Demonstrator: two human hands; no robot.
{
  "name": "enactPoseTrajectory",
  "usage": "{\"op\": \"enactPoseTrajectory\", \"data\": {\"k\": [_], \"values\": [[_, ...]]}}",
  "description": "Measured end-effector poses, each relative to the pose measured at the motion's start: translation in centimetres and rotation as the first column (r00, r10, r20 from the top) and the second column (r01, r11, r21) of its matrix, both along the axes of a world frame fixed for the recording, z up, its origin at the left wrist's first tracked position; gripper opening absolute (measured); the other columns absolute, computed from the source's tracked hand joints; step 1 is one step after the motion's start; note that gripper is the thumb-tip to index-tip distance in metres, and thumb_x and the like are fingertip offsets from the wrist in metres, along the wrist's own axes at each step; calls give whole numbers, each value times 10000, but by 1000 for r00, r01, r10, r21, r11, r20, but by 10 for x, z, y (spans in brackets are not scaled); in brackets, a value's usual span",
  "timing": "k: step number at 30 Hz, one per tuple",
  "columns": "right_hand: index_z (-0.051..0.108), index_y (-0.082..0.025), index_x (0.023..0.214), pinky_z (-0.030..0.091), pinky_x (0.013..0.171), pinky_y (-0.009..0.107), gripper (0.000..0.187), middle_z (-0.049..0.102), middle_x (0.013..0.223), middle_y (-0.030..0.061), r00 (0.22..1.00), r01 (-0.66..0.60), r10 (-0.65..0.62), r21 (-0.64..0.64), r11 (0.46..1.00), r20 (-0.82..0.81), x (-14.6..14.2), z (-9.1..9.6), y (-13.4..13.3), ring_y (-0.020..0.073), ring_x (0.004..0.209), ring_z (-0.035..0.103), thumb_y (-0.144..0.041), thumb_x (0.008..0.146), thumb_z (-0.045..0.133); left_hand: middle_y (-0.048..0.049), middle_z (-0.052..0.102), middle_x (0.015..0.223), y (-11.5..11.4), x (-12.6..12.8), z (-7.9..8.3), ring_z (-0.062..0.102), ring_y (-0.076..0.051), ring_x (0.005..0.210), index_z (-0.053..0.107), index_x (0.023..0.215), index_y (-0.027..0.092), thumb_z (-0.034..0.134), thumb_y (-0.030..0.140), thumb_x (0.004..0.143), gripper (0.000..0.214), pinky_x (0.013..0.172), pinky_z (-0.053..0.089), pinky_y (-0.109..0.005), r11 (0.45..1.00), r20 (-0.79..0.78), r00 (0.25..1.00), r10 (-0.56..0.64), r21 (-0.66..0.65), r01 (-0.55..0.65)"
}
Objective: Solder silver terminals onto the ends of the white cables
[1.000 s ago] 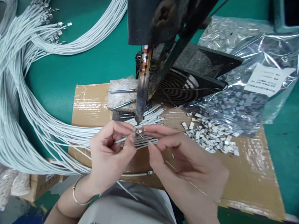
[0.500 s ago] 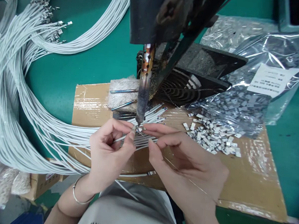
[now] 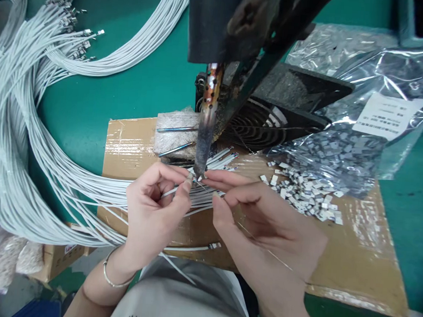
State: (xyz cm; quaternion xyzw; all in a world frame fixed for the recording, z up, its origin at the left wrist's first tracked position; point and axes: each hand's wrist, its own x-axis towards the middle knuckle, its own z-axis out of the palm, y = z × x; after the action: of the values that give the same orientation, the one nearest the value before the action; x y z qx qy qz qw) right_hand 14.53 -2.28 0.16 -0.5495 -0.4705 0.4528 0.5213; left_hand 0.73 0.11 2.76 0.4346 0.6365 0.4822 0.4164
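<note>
My left hand (image 3: 158, 208) is closed in a pinch on a white cable (image 3: 169, 192), holding its end under the tip of a fixed soldering iron (image 3: 208, 110). Thin solder wire (image 3: 280, 261) runs across the palm of my right hand (image 3: 268, 224) and out between its fingers to the iron's tip. The right fingertips are close to the cable end, which the tip and fingers partly hide. Whether the right fingers also touch the small part there, I cannot tell. Below the hands lie more white cables (image 3: 116, 185) on a cardboard sheet (image 3: 362, 263).
A pile of small metal tabs (image 3: 309, 193) spills from a clear plastic bag (image 3: 409, 146) on the right. Behind the iron stands a black fan (image 3: 260, 125). Large cable bundles (image 3: 6, 165) cover the left side. A wrapped block (image 3: 177, 135) with metal rods sits beside the iron.
The whole view has shifted slightly. Both hands stay at the iron's tip with almost the same grip, and the small metal end there is now more hidden.
</note>
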Motion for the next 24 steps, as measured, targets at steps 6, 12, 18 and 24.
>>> {"op": "enactPoseTrajectory", "data": {"k": [6,12,18,24], "values": [[665,-261,838,654,996,451,188,839,1182,46,1000,27,-27,-4,1000,-11,-3,5,2,256,1088,819,-113,942,718,-14,781,786,1,1,-1,515,-75,513,720,697,196,792,66,752,158,440,384,-194,1000,11,1000,9,3,-9],[675,-260,849,650,993,453,204,840,1196,48,1000,26,-26,20,999,-6,-1,3,1,261,1104,817,-80,926,735,-12,782,805,2,1,-3,557,-79,548,727,716,197,796,60,775,165,466,417,-185,1000,32,999,-2,15,1],[673,-267,858,632,1004,430,220,837,1204,16,1000,16,-16,38,999,0,0,1,1,246,1131,810,-64,919,733,-14,780,815,1,0,-3,540,-73,543,732,725,190,800,48,788,170,454,399,-182,1000,37,999,-4,17,3],[671,-262,846,626,1010,439,216,837,1205,25,1000,28,-28,15,999,-14,-2,5,1,244,1112,811,-71,933,722,-4,785,822,0,-1,-3,542,-65,552,743,739,193,795,39,798,173,470,418,-166,1000,45,999,-7,24,5]]}}
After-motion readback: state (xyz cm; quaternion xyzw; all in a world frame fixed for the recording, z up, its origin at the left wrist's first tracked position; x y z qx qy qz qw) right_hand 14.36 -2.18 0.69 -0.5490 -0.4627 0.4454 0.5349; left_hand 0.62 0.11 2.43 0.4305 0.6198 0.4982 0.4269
